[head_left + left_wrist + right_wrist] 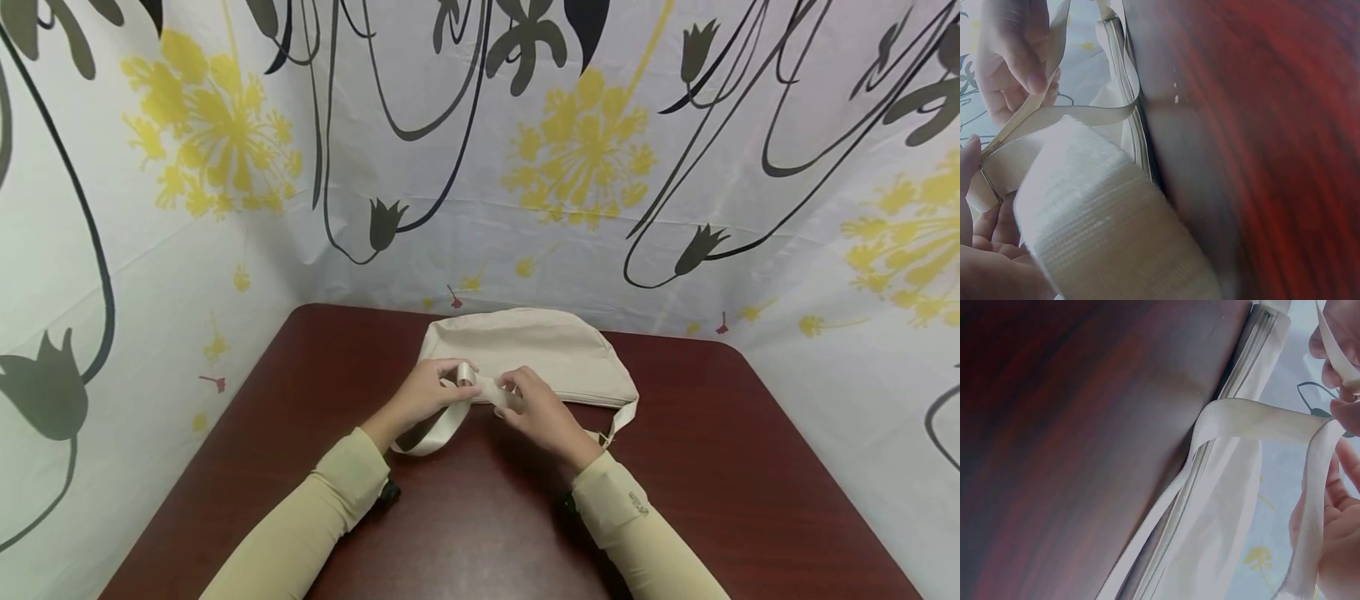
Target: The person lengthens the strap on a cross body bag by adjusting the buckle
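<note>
A cream fabric bag (532,346) with a rounded top lies at the back of the table. Its long webbing strap (442,432) comes forward in a loop. My left hand (429,390) grips the strap where it passes through a thin metal slider (990,182), its thumb and fingers on either side. Just to the right, my right hand (542,410) pinches another stretch of the strap (1315,506) between thumb and fingers. In the left wrist view a wide fold of strap (1104,219) covers part of the bag. The zipper (1175,528) runs along the bag's near edge.
The dark red table (465,525) has a smooth, slightly shiny top. A white cloth (450,167) printed with yellow and grey flowers hangs around its back and sides. A further strap end (624,417) hangs by the bag's right corner.
</note>
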`<state>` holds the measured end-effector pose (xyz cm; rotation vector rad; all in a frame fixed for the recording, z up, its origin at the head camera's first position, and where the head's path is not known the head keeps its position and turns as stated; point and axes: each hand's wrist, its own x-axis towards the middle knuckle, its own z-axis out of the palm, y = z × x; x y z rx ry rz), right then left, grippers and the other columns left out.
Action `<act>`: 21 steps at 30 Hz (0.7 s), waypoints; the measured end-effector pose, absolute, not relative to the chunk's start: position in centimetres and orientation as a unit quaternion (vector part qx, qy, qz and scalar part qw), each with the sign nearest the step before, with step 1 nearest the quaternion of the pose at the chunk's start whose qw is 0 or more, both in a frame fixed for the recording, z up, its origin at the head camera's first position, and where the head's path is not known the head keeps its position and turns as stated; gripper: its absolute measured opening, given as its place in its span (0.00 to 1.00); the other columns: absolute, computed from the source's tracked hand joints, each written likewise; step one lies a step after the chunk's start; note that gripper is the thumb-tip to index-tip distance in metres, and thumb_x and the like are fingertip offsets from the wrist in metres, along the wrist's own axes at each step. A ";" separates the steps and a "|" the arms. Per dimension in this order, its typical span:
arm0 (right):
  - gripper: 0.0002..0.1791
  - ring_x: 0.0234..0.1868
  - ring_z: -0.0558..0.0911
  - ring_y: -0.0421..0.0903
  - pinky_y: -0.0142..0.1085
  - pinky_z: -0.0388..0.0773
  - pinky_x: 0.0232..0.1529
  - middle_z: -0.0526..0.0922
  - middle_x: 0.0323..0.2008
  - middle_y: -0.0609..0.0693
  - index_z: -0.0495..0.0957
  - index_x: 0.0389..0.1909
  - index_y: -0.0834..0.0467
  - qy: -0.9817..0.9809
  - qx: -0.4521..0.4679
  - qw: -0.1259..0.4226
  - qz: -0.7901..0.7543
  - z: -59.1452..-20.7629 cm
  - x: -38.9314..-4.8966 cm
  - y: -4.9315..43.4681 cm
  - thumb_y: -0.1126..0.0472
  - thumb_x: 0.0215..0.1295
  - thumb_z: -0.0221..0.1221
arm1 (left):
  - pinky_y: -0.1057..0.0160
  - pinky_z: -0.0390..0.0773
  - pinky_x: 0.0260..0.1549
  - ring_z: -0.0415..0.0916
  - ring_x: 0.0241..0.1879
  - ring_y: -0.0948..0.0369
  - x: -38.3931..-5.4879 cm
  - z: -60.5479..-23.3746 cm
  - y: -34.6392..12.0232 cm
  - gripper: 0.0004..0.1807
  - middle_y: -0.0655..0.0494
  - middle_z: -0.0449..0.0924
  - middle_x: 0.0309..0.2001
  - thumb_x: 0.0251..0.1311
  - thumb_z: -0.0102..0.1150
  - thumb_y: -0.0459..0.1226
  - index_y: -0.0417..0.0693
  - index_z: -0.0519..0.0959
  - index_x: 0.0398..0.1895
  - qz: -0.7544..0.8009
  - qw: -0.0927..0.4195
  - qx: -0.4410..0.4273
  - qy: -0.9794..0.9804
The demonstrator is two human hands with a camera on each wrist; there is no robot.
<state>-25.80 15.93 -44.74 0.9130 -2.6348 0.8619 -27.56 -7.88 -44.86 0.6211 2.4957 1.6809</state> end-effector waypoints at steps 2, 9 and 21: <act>0.20 0.43 0.77 0.47 0.43 0.78 0.45 0.77 0.42 0.52 0.77 0.49 0.62 -0.892 0.317 0.114 0.301 -44.7 -25.8 15.9 0.68 0.57 0.72 | 0.61 0.79 0.33 0.80 0.35 0.56 -27.6 -44.8 -7.9 0.19 0.59 0.85 0.39 0.58 0.74 0.46 0.53 0.85 0.52 0.540 0.032 0.203 0.816; 0.19 0.42 0.77 0.46 0.41 0.78 0.44 0.77 0.41 0.51 0.77 0.48 0.62 -0.881 0.328 0.115 0.319 -44.4 -25.7 15.8 0.71 0.56 0.72 | 0.61 0.78 0.34 0.79 0.36 0.54 -27.5 -44.9 -7.8 0.20 0.59 0.85 0.39 0.56 0.76 0.46 0.52 0.85 0.51 0.541 0.034 0.223 0.810; 0.18 0.43 0.77 0.47 0.41 0.78 0.45 0.77 0.42 0.51 0.77 0.49 0.62 -0.878 0.331 0.106 0.328 -44.3 -25.6 15.5 0.71 0.59 0.70 | 0.61 0.78 0.35 0.80 0.37 0.52 -27.2 -44.9 -7.5 0.20 0.59 0.85 0.40 0.55 0.77 0.45 0.51 0.85 0.50 0.557 0.046 0.212 0.802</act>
